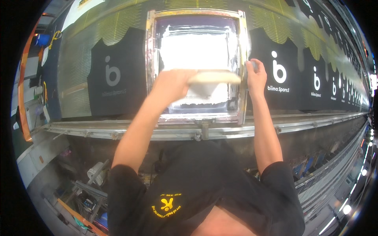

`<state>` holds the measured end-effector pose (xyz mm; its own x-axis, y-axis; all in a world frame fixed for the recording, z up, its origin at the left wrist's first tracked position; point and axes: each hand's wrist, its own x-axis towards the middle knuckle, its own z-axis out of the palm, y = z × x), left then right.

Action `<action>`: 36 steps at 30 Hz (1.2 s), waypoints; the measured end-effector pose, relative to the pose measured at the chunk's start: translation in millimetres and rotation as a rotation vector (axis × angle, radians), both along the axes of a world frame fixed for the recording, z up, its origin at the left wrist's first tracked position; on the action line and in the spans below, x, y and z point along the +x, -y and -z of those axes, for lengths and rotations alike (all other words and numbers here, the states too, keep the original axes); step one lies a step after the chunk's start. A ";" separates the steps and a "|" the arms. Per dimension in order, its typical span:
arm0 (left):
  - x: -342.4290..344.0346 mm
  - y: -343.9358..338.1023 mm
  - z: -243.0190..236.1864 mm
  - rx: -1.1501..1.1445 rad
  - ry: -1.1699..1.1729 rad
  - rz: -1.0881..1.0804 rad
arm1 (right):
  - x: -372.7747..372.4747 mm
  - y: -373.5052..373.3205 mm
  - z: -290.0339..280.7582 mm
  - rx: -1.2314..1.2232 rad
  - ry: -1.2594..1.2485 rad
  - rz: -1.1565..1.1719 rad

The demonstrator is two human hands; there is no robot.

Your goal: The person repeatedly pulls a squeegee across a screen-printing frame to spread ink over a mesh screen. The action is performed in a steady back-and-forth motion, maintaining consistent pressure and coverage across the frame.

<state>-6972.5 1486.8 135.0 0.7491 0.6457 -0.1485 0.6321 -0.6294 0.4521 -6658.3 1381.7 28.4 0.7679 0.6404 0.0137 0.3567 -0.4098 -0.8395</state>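
Note:
My left hand [173,83] is closed on one end of a pale squeegee [215,77], blurred by motion, which lies crosswise over the screen. Under it is a screen-printing frame [149,63] with worn, stained edges; bright white ink [193,51] covers much of its mesh. My right hand [257,75] is just beside the frame's right edge, its thumb and fingers curved but apart. Whether that hand touches the frame I cannot tell. A black shirt panel [132,59] with a grey print lies left of the frame, and another black panel [291,59] with a brighter white print lies right of it.
A metal rail [173,133] runs along the table's near edge. More printed black panels [315,80] stretch away to the right. A blue container [42,39] is at the far left, and a white bucket [96,173] stands below the table at lower left.

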 end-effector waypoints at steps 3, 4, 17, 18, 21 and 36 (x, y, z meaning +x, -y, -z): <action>27.7 -66.2 -6.2 -0.024 -0.086 0.004 | -5.2 -4.0 -12.6 -0.129 -0.087 -0.038; 41.5 -90.2 -7.2 -0.021 -0.121 0.028 | -3.2 -3.5 -9.0 -0.134 -0.100 -0.030; 61.3 -181.7 9.7 0.007 -0.310 0.015 | 25.3 -73.2 -56.6 0.275 0.549 -0.302; 61.4 -184.4 14.6 0.052 -0.310 0.036 | 29.0 -100.9 -66.1 0.291 0.532 -0.465; 57.5 -190.2 29.2 0.187 -0.276 0.072 | 19.1 -159.8 -80.2 -0.144 0.495 -0.853; -7.7 12.6 26.1 0.057 -0.318 -0.031 | -70.6 25.1 -49.9 -0.371 0.723 -0.853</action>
